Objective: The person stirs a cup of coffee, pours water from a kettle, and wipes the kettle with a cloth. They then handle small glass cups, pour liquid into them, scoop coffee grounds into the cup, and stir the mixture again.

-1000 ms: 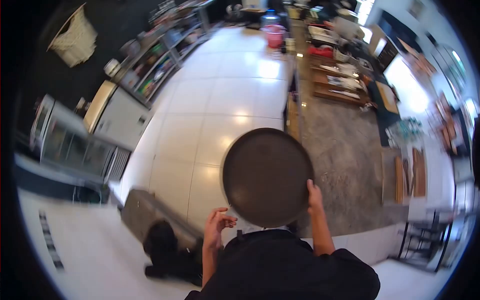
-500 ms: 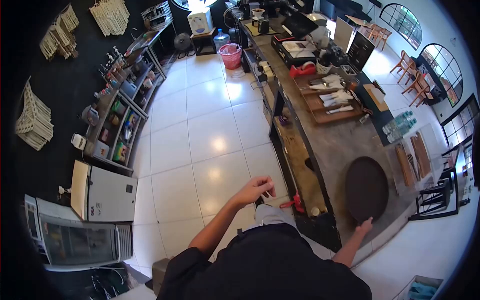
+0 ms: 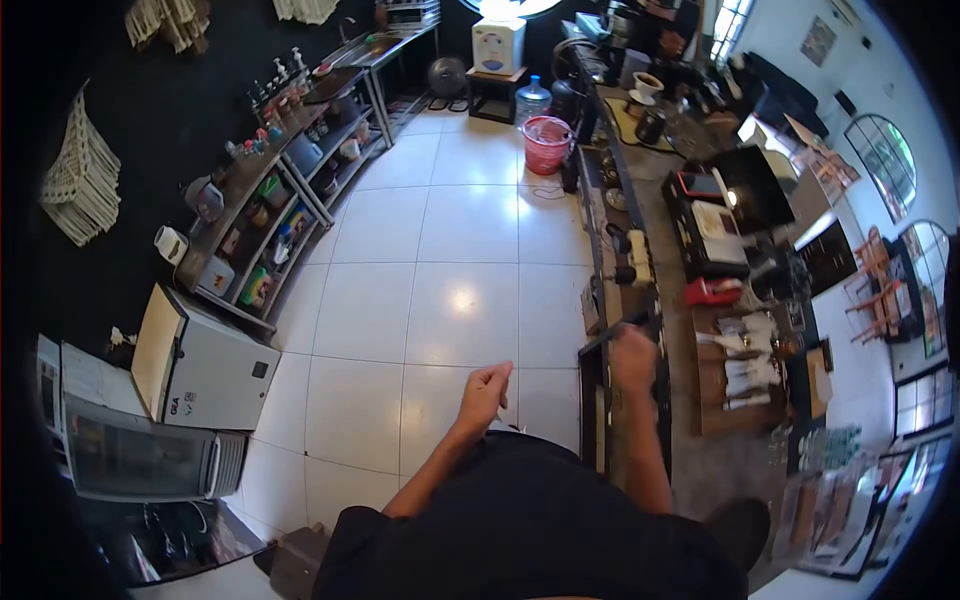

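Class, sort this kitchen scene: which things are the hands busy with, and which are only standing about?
In hand:
right hand, closed at the edge of the counter
left hand, curled over the floor; whether it holds anything is unclear

Standing about:
red basket
water bottle
wooden tray
round dark tray
fridge
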`<state>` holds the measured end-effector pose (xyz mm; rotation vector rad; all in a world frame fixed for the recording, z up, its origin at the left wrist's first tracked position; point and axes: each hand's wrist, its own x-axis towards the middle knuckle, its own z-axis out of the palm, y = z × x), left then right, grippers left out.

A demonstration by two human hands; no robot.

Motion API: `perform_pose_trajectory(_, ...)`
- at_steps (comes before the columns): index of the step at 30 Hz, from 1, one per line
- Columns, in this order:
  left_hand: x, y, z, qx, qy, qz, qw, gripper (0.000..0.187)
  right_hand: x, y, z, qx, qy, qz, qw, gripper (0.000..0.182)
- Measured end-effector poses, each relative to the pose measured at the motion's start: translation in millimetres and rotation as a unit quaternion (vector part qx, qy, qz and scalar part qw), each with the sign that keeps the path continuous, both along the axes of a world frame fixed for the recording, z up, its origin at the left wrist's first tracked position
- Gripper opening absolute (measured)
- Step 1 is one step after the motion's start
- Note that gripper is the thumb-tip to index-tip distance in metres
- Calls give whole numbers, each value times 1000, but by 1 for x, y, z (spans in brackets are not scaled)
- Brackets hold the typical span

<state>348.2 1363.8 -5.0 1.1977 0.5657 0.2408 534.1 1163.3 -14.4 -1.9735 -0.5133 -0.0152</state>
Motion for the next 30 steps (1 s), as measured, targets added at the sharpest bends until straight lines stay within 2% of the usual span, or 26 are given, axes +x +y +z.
perform_pose_trajectory(1,18,13,8,66,-19,62,996,40,18,51,-28,-15,-23,117,993,33)
perform_pose_trajectory(2,34,26,16,131,-34,124,983,32,5,113,3,119,152,208,959,43)
perform_pose_trajectory(3,52,40,32,126,-32,134,982,32,-6,160,25,193,220,281,914,50)
perform_pose_trajectory(4,71,56,50,346,-91,196,913,23,-7,195,29,214,262,351,873,54)
perform_pose_trajectory(5,88,74,57,550,-141,244,787,23,-6,224,27,227,364,388,816,64)
perform_pose_trajectory(6,99,92,50,585,-134,181,779,47,0,254,18,325,507,469,646,74)
perform_pose_trajectory(8,132,129,44,638,-123,145,746,57,25,294,18,382,575,598,407,81)
perform_pose_trajectory(9,147,151,41,641,-122,141,745,57,39,309,21,386,574,598,404,81)
perform_pose_trajectory(11,187,198,31,681,-133,34,719,62,79,328,28,334,638,437,538,80)
perform_pose_trajectory(12,210,215,29,685,-153,19,712,62,101,338,29,352,623,433,548,80)
perform_pose_trajectory(14,246,236,22,644,-175,-54,743,68,132,344,22,447,509,494,545,73)
perform_pose_trajectory(15,273,247,19,651,-230,-45,722,66,143,345,19,493,449,513,540,70)
perform_pose_trajectory(16,294,252,25,647,-242,-80,719,66,156,343,27,518,436,491,549,70)
perform_pose_trajectory(18,341,260,37,663,-288,-101,683,63,193,333,46,438,577,325,609,76)
perform_pose_trajectory(20,394,265,33,644,-339,-135,673,63,232,331,34,477,544,303,620,72)
perform_pose_trajectory(22,444,269,19,611,-347,-134,699,64,275,330,28,412,481,340,695,67)
perform_pose_trajectory(23,470,273,11,611,-344,-132,701,65,296,334,31,416,470,300,718,57)
perform_pose_trajectory(25,519,280,0,585,-356,-141,715,67,345,340,-1,389,491,238,742,51)
perform_pose_trajectory(26,547,281,-3,564,-358,-131,732,68,372,341,2,348,518,191,758,46)
perform_pose_trajectory(27,572,284,-4,567,-341,-144,736,71,395,336,36,334,531,187,756,35)
perform_pose_trajectory(28,596,288,-7,562,-330,-157,742,70,421,339,8,334,506,198,770,35)
perform_pose_trajectory(30,638,292,0,544,-322,-188,752,65,464,338,30,278,484,160,814,36)
